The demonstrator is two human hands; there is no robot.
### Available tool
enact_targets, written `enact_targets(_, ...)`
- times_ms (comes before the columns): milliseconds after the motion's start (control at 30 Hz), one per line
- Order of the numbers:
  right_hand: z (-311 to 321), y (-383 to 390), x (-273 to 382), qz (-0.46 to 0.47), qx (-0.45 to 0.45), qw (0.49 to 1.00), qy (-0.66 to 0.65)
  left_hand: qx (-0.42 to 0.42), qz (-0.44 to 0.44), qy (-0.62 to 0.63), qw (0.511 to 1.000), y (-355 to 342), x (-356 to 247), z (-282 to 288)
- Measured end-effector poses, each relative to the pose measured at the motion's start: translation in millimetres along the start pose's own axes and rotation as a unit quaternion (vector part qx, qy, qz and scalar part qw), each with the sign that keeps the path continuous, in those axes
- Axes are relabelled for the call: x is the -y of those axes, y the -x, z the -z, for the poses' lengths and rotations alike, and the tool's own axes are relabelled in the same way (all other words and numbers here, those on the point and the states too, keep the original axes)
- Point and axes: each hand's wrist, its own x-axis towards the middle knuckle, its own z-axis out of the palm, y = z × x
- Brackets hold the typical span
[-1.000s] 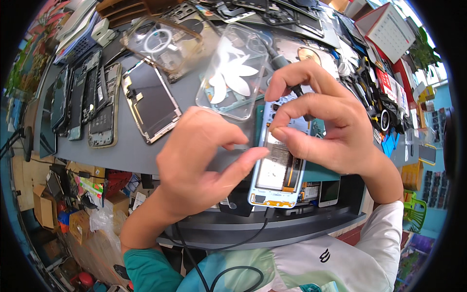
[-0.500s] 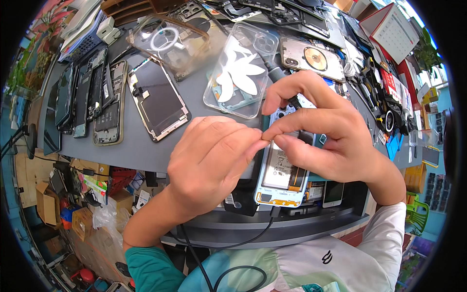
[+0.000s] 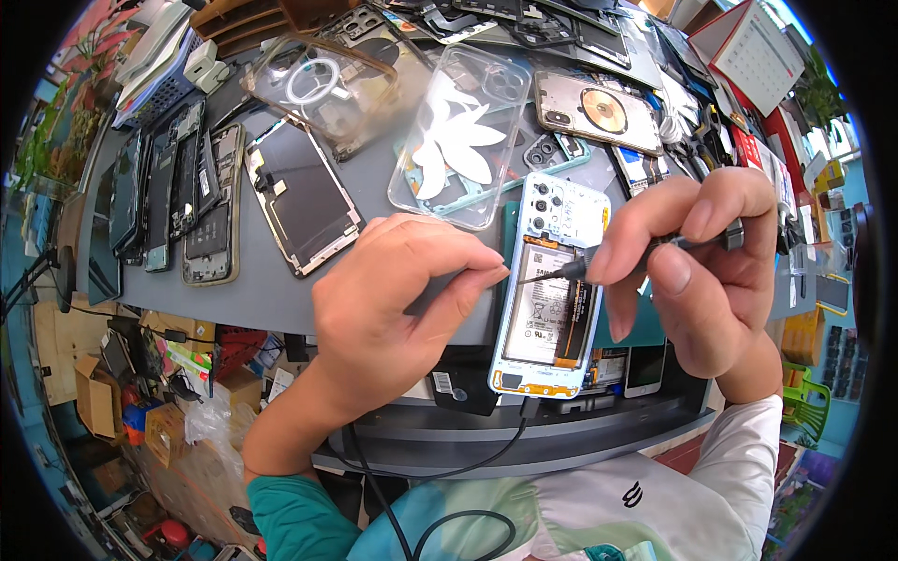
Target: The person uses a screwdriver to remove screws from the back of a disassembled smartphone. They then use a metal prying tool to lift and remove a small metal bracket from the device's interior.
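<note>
A light blue phone (image 3: 547, 337) lies with its back off, battery and camera block exposed, over a teal mat (image 3: 641, 318), a cable at its bottom edge. My right hand (image 3: 692, 271) is closed on a black slim-tipped tool (image 3: 571, 271), held over the phone, its tip by the battery's upper left. My left hand (image 3: 393, 318) is left of the phone, thumb and forefinger pinched near that tip; what they hold, if anything, is too small to make out. A clear case (image 3: 454, 145) with a white flower shape lies beyond.
Phone bodies (image 3: 210, 215), a loose screen panel (image 3: 299, 196) and a silver phone back (image 3: 599, 112) crowd the desk (image 3: 150, 290). Tools and parts heap at the right (image 3: 748, 159) beside a standing calendar (image 3: 748, 61). A black cable (image 3: 477, 472) hangs over the front edge. Boxes (image 3: 98, 402) stand below left.
My right hand has moved right and turned, swinging the black tool down over the battery and uncovering the camera block. My left thumb and forefinger, apart a second ago, are pinched.
</note>
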Motion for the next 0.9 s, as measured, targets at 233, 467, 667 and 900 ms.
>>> enact_targets(233,-0.2,-2.5,-10.9,0.021,0.047,0.998,0.019,0.012,0.015,0.052,0.998,-2.5,0.9,2.4)
enact_targets(467,0.4,-4.0,-11.8,0.021,0.061,0.998,0.027,0.013,0.003,0.038,0.999,-1.2,2.1,2.7)
enact_targets(667,11.0,-14.2,-6.6,0.046,0.146,0.985,0.086,0.017,0.005,0.02,1.0,-1.6,0.2,3.9)
enact_targets(900,-0.9,-18.0,10.4,0.094,0.161,0.94,0.286,0.019,0.002,-0.023,1.0,-3.3,-2.4,2.9)
